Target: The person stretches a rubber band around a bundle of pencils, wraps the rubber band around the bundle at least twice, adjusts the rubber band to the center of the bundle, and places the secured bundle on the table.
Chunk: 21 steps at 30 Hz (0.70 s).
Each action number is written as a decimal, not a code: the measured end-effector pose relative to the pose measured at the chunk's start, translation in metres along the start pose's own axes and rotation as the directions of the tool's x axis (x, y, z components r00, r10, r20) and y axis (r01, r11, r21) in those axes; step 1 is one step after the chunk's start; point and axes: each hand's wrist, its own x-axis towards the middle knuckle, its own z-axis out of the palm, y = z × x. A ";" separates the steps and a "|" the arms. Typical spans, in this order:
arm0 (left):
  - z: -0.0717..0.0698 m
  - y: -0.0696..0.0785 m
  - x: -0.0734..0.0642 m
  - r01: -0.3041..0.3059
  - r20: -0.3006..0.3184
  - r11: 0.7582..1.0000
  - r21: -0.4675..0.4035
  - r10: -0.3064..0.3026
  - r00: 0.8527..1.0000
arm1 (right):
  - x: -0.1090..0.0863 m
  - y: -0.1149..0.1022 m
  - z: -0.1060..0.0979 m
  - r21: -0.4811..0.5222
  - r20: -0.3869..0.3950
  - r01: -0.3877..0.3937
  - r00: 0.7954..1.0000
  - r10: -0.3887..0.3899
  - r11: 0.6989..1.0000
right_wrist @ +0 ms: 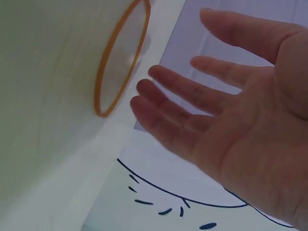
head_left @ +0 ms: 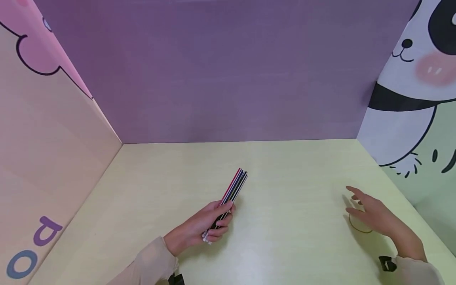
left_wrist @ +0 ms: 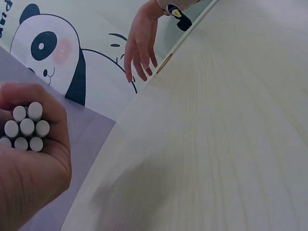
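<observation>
A bundle of several slim pencils (head_left: 234, 187) is gripped in my left hand (head_left: 203, 226), its fingers curled round the lower part and the thumb lying along it. The pencils slant up and to the right above the table; red, white and dark stripes show. In the left wrist view their round white ends (left_wrist: 27, 127) stick out of the fist. At the right, my right hand (head_left: 379, 217) hovers with spread, relaxed fingers and nothing in its grasp. An orange-brown rubber band (right_wrist: 104, 65) lies on the table just below it, apart from the fingertips.
The pale wood-grain table (head_left: 285, 245) meets a purple wall (head_left: 231, 79) at the back. A pinkish side wall (head_left: 53, 138) with letters stands left, and a wall with a panda picture (head_left: 402, 130) stands right, near my right hand.
</observation>
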 end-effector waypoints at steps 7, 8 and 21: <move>0.005 0.003 0.000 -0.004 0.010 1.000 0.029 0.004 1.000 | -0.006 0.012 -0.003 -0.094 0.003 -0.050 0.999 0.051 0.994; 0.005 0.004 0.000 -0.004 0.013 1.000 0.028 0.004 1.000 | -0.006 0.012 -0.003 -0.091 -0.002 -0.055 0.998 0.055 0.994; 0.007 0.006 -0.001 -0.012 0.023 1.000 0.005 0.012 1.000 | -0.011 0.020 -0.003 -0.106 -0.009 -0.084 0.996 0.084 0.991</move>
